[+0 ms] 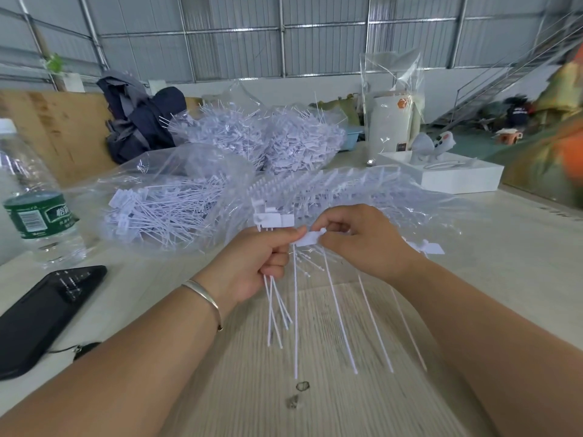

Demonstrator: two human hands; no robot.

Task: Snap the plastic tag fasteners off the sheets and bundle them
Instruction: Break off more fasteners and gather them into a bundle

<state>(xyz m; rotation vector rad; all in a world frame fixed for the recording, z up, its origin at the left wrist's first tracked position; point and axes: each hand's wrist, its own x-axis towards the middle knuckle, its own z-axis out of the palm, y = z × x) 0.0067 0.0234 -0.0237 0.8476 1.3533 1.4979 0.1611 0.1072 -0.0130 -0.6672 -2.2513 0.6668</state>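
My left hand (262, 263) grips a small bundle of white plastic tag fasteners (277, 310); their flat heads stick up above my fist and their thin tails hang down. My right hand (362, 244) pinches the head of one fastener (310, 238) on a sheet (372, 326) whose long tails fan out toward me. The two hands meet at that head. Behind them lie more sheets inside a clear plastic bag (340, 187).
A clear bag of loose fasteners (164, 209) lies left of centre, with bigger piles (262, 140) behind it. A water bottle (34, 197) and a black phone (44, 313) sit at left. A white box (454, 175) stands at right. Two small rubber bands (299, 394) lie near me.
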